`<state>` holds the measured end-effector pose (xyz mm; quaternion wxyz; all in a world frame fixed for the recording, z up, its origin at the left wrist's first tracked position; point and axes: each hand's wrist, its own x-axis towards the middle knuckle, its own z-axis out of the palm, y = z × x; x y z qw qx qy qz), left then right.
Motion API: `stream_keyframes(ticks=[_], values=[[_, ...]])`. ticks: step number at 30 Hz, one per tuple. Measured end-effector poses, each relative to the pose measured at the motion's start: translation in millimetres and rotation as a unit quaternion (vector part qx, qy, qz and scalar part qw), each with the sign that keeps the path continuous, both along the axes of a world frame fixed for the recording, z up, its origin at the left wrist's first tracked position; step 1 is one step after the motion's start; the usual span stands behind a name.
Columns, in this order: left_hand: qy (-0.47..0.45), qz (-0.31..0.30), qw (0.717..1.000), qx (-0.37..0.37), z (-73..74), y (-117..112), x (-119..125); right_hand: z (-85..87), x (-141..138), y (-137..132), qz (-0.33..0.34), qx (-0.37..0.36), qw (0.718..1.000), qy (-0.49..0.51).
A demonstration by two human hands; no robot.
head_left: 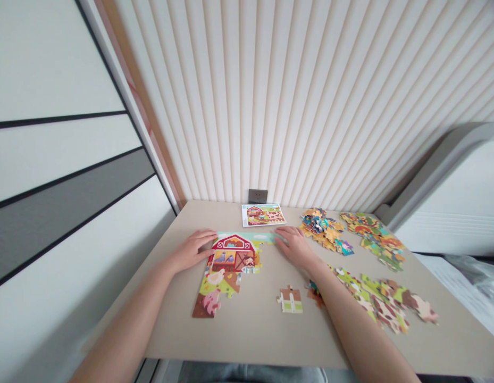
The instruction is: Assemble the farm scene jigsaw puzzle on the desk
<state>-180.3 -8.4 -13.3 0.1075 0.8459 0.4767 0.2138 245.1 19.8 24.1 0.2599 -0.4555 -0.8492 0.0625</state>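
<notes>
You have a part-built farm jigsaw [231,271] lying flat on a beige table [247,340]; all places here are given from that jigsaw. Its long axis runs from a red barn [233,250] on the far side down to a pink pig [212,301] at the near-left end. A pale blue sky strip [265,236] extends crosswise from the far edge toward the right.

Your L hand [190,251] lies open and flat on the far-left edge, holding nothing. Your R hand [296,247] is open too, fingertips [282,236] at the strip's right end, w/ nothing gripped.

A loose fence piece [290,300] sits just off the near-right side, closer to your R hand than your L. A small brown piece [315,295] lies further right, partly by your R forearm. Three heaped piles of loose pcs [384,300] spread well right. A farm picture card [263,215] lies just beyond the far edge.
</notes>
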Motion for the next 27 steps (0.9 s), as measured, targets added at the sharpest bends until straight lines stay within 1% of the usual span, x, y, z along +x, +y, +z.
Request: stream_keyframes(ticks=[3,6,8,9,11,13,15,18,20,21,22,24,27], values=[[-0.006,0.001,1.000,0.006,-2.1,0,0,25.0,11,-3,-0.043,0.041,0.996,0.067],[-0.012,0.002,1.000,0.015,-3.9,0,-1,52.5,29,-15,-0.080,0.084,0.982,0.146],[-0.016,-0.001,1.000,0.020,-5.1,1,-1,63.2,44,-30,-0.095,0.101,0.977,0.161],[-0.018,-0.003,1.000,0.021,-5.7,2,-1,64.4,51,-40,-0.100,0.104,0.976,0.165],[-0.024,-0.006,0.999,0.024,-6.9,3,-1,57.8,66,-60,-0.120,0.106,0.971,0.175],[-0.030,-0.005,0.999,0.024,-8.0,4,-2,41.7,82,-77,-0.153,0.111,0.965,0.182],[-0.033,-0.005,0.999,0.022,-9.0,5,-3,22.0,98,-89,-0.203,0.109,0.953,0.196],[-0.035,-0.002,0.999,0.021,-10.4,6,-4,-1.1,119,-97,-0.303,0.079,0.919,0.240],[-0.034,0.000,0.999,0.021,-11.4,6,-5,-8.3,128,-97,-0.358,0.062,0.893,0.265],[-0.032,0.001,0.999,0.022,-12.0,6,-5,-9.7,131,-96,-0.375,0.052,0.887,0.266],[-0.029,0.002,0.999,0.023,-12.5,7,-5,-10.2,132,-95,-0.382,0.040,0.886,0.257],[-0.024,0.002,0.999,0.027,-13.5,7,-5,-9.9,131,-94,-0.370,0.013,0.903,0.217],[-0.021,0.000,0.999,0.032,-14.2,8,-5,-9.1,125,-93,-0.306,-0.013,0.941,0.144]])
